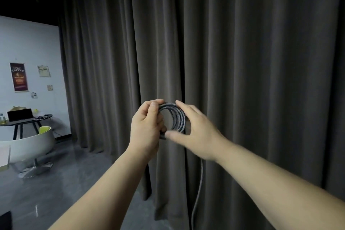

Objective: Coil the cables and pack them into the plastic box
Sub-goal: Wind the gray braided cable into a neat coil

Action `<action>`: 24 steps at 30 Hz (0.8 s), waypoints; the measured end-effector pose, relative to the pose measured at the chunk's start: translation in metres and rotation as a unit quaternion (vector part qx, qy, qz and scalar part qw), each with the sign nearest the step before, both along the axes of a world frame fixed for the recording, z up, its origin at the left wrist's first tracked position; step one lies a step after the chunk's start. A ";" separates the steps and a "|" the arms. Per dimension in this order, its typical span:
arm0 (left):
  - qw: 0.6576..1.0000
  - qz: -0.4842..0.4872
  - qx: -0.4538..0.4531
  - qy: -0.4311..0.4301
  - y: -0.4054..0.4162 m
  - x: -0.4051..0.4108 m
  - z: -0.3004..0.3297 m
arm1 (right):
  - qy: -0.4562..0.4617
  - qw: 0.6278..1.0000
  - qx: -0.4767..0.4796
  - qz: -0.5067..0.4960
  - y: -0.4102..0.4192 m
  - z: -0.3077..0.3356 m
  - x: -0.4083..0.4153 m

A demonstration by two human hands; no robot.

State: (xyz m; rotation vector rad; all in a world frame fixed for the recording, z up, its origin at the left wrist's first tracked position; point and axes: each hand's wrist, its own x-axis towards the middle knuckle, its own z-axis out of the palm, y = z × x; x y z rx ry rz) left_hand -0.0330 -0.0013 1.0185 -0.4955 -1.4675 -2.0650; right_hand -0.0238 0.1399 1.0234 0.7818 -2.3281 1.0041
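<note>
A grey braided cable point(180, 117) is wound into a small coil of several loops, held up in front of a dark curtain. My left hand point(147, 127) grips the coil's left side, thumb on top and fingers curled round the loops. My right hand point(196, 129) wraps the coil's right side, its forefinger along the top and its thumb at the bottom of the loops. A loose length of the same cable point(198, 188) hangs down below my right wrist toward the floor. The plastic box is out of view.
A dark pleated curtain point(242, 61) fills the view ahead. At the left stand a white swivel chair point(35, 142) and a dark table point(28, 120) with a laptop, before a white wall with posters. Grey floor point(56, 183) lies below.
</note>
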 end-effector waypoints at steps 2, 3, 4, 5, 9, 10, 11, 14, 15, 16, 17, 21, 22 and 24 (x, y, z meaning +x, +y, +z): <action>1.000 0.011 -0.014 -0.002 0.001 0.001 -0.001 | -0.041 0.998 0.052 -0.004 -0.002 -0.002 0.002; 1.000 0.011 -0.020 0.000 0.003 0.003 -0.001 | -0.044 0.997 0.058 -0.008 -0.002 -0.002 0.001; 1.000 0.008 -0.022 0.000 0.006 0.005 -0.001 | -0.044 0.998 0.055 -0.010 -0.003 -0.002 -0.001; 1.000 0.005 -0.020 -0.003 0.008 0.007 -0.001 | -0.043 0.998 0.047 -0.007 -0.003 -0.002 -0.003; 1.000 -0.018 0.008 -0.013 0.013 0.010 0.002 | -0.024 1.000 0.001 0.012 -0.001 -0.004 -0.012; 1.000 -0.023 0.011 -0.012 0.013 0.009 0.002 | -0.014 1.000 -0.009 0.015 -0.002 -0.004 -0.014; 0.999 -0.027 0.012 -0.012 0.013 0.009 0.002 | -0.005 1.000 -0.020 0.018 -0.002 -0.005 -0.016; 0.997 -0.075 0.017 -0.005 0.011 0.009 0.001 | 0.001 0.998 -0.051 0.027 0.000 -0.007 -0.023; 0.995 -0.098 0.017 -0.004 0.010 0.010 0.001 | -0.003 0.998 -0.058 0.030 0.002 -0.007 -0.024; 0.993 -0.114 0.009 -0.006 0.008 0.010 0.000 | -0.008 0.998 -0.062 0.032 0.003 -0.007 -0.026; 0.993 -0.120 -0.006 -0.007 0.006 0.011 0.000 | -0.012 0.997 -0.064 0.034 0.004 -0.008 -0.027; 0.989 -0.106 -0.101 -0.036 0.000 0.013 0.001 | -0.012 0.997 -0.069 0.026 0.007 -0.011 -0.030; 0.987 -0.109 -0.110 -0.052 -0.001 0.013 0.002 | -0.012 0.998 -0.066 0.021 0.008 -0.012 -0.030; 0.986 -0.112 -0.104 -0.065 -0.002 0.013 0.003 | -0.020 0.998 -0.060 0.024 0.008 -0.013 -0.030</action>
